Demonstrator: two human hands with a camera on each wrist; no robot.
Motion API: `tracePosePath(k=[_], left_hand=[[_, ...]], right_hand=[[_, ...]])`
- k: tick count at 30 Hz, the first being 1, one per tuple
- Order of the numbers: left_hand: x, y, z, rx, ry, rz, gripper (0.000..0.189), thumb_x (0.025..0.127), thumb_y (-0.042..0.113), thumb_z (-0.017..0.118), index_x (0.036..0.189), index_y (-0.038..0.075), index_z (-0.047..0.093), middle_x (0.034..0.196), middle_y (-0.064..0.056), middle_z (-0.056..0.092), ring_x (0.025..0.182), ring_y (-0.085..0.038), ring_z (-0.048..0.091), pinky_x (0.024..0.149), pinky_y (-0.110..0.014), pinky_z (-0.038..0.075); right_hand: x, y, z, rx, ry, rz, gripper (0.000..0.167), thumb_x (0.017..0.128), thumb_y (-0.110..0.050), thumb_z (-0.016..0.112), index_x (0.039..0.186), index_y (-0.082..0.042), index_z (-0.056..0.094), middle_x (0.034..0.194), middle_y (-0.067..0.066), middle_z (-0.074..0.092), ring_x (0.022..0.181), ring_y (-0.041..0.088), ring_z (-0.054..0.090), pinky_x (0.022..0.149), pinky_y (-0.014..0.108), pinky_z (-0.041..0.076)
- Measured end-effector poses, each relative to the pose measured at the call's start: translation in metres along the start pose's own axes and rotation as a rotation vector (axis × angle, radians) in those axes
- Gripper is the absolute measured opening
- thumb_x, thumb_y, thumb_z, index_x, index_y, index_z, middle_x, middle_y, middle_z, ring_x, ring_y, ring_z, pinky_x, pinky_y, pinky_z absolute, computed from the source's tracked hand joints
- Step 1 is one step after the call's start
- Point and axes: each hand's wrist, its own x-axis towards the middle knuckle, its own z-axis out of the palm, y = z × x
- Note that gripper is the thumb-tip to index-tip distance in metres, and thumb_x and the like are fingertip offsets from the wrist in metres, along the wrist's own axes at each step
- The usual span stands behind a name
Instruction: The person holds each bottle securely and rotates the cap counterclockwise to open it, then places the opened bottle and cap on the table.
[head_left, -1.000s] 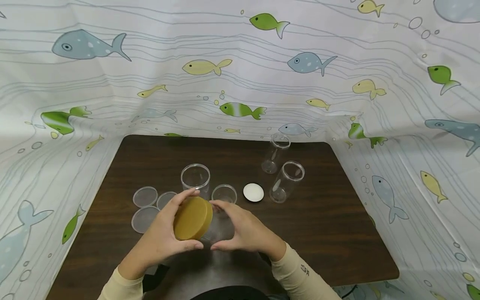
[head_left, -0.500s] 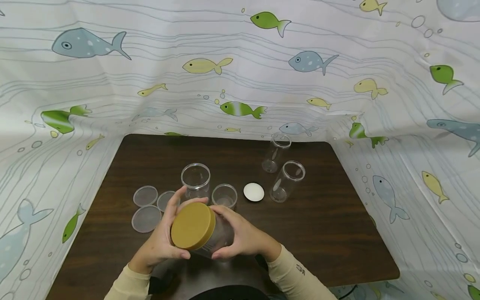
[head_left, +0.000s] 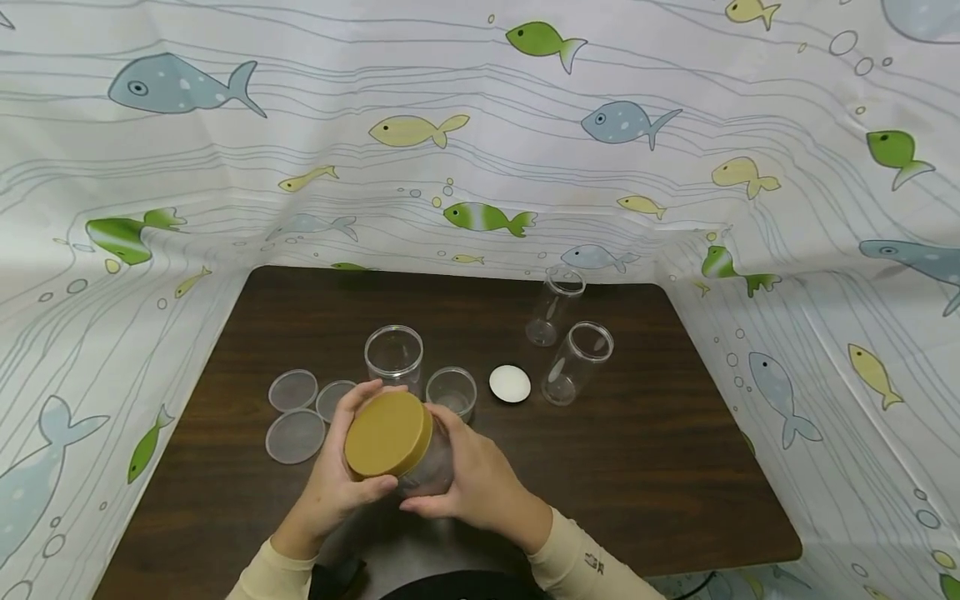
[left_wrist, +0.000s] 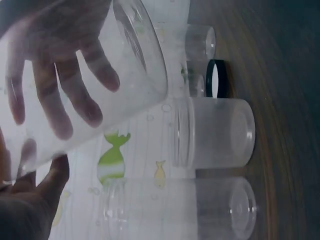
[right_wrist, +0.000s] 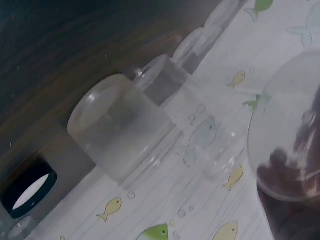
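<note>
A clear plastic jar (head_left: 435, 468) with a gold lid (head_left: 386, 435) on its mouth is held above the near side of the table, tilted so the lid faces left. My left hand (head_left: 324, 483) grips the lid, thumb below and fingers over the top edge. On the other side my right hand (head_left: 487, 479) holds the jar's body, its thumb underneath. Through the clear jar wall (left_wrist: 135, 95) in the left wrist view, fingers show. The right wrist view catches the jar's rounded end (right_wrist: 280, 115) at the right edge.
Beyond my hands stand an open wide jar (head_left: 393, 354) and a shorter one (head_left: 452, 392). Two tall clear jars (head_left: 577, 358) stand at the back right. A black-rimmed white lid (head_left: 510, 384) lies nearby. Several clear discs (head_left: 296, 437) lie left on the dark table (head_left: 660, 467).
The jar has turned so more of the lid's top faces the camera; it dipped, then rose slightly. Both hands keep hold and have shifted a little. Other objects stay put.
</note>
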Motion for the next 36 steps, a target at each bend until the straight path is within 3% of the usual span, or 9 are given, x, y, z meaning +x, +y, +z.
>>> tracePosePath(k=[4, 7, 11, 14, 19, 22, 27, 31, 36], left_hand=[[0.002, 0.001, 0.003, 0.050, 0.055, 0.010, 0.101, 0.078, 0.001, 0.085, 0.153, -0.007, 0.018, 0.154, -0.024, 0.037, 0.133, -0.026, 0.046, 0.103, -0.027, 0.044], [0.002, 0.002, 0.003, 0.085, 0.079, 0.021, 0.102, 0.074, -0.003, 0.086, 0.152, -0.008, 0.021, 0.152, -0.023, 0.040, 0.131, -0.025, 0.048, 0.103, -0.026, 0.043], [0.002, 0.003, -0.001, 0.077, 0.059, 0.032, 0.103, 0.073, -0.001, 0.087, 0.151, -0.010, 0.021, 0.151, -0.024, 0.042, 0.132, -0.026, 0.048, 0.105, -0.027, 0.040], [0.002, 0.003, -0.004, 0.016, -0.023, 0.056, 0.101, 0.079, 0.009, 0.086, 0.150, -0.012, 0.019, 0.150, -0.026, 0.042, 0.134, -0.028, 0.047, 0.108, -0.029, 0.039], [0.004, -0.002, -0.004, -0.110, -0.221, 0.102, 0.100, 0.089, 0.028, 0.078, 0.150, -0.016, 0.012, 0.151, -0.028, 0.040, 0.136, -0.031, 0.047, 0.110, -0.033, 0.040], [0.005, -0.004, -0.004, -0.131, -0.272, 0.099, 0.101, 0.090, 0.034, 0.075, 0.150, -0.015, 0.010, 0.151, -0.027, 0.040, 0.135, -0.031, 0.047, 0.110, -0.034, 0.040], [0.006, -0.004, -0.004, -0.112, -0.260, 0.119, 0.100, 0.091, 0.033, 0.074, 0.150, -0.016, 0.008, 0.153, -0.028, 0.037, 0.137, -0.031, 0.045, 0.111, -0.034, 0.039], [0.004, -0.003, -0.006, -0.060, -0.213, 0.148, 0.097, 0.092, 0.029, 0.074, 0.148, -0.018, 0.011, 0.153, -0.028, 0.036, 0.137, -0.031, 0.044, 0.111, -0.033, 0.039], [0.001, 0.002, -0.005, 0.020, -0.095, 0.111, 0.094, 0.086, 0.020, 0.081, 0.148, -0.016, 0.019, 0.151, -0.028, 0.039, 0.135, -0.029, 0.046, 0.110, -0.030, 0.039]], right_hand=[[-0.001, -0.004, 0.005, -0.151, 0.095, -0.041, 0.122, 0.062, -0.050, 0.096, 0.150, 0.002, 0.028, 0.136, 0.013, 0.058, 0.116, 0.022, 0.064, 0.095, 0.034, 0.053], [-0.001, -0.002, 0.001, -0.116, 0.043, -0.038, 0.123, 0.068, -0.057, 0.090, 0.153, 0.002, 0.023, 0.142, 0.016, 0.054, 0.126, 0.025, 0.058, 0.104, 0.038, 0.048], [0.003, 0.009, -0.013, 0.150, -0.144, 0.007, 0.108, 0.084, -0.076, 0.054, 0.157, -0.004, 0.021, 0.147, 0.016, 0.051, 0.135, 0.025, 0.051, 0.109, 0.041, 0.043], [0.007, 0.025, -0.022, 0.410, -0.308, 0.032, 0.111, 0.083, -0.085, 0.033, 0.157, -0.003, 0.025, 0.150, 0.016, 0.048, 0.137, 0.023, 0.050, 0.108, 0.040, 0.044], [0.009, 0.045, -0.018, 0.824, -0.599, -0.026, 0.121, 0.081, -0.085, 0.045, 0.158, 0.005, 0.016, 0.156, 0.025, 0.036, 0.143, 0.021, 0.041, 0.114, 0.041, 0.038], [0.011, 0.048, -0.010, 0.957, -0.693, -0.094, 0.124, 0.082, -0.081, 0.052, 0.158, 0.006, 0.009, 0.159, 0.028, 0.029, 0.146, 0.022, 0.034, 0.118, 0.044, 0.031], [0.011, 0.047, -0.009, 0.960, -0.602, -0.108, 0.117, 0.087, -0.074, 0.058, 0.158, 0.005, 0.009, 0.160, 0.026, 0.028, 0.149, 0.024, 0.029, 0.121, 0.044, 0.023], [0.010, 0.042, -0.012, 0.909, -0.498, -0.064, 0.108, 0.090, -0.062, 0.066, 0.160, -0.001, 0.010, 0.162, 0.022, 0.028, 0.150, 0.026, 0.029, 0.120, 0.043, 0.027], [0.007, 0.030, -0.016, 0.660, -0.351, -0.026, 0.096, 0.089, -0.038, 0.080, 0.159, -0.009, 0.020, 0.154, 0.013, 0.045, 0.140, 0.023, 0.045, 0.115, 0.040, 0.036]])
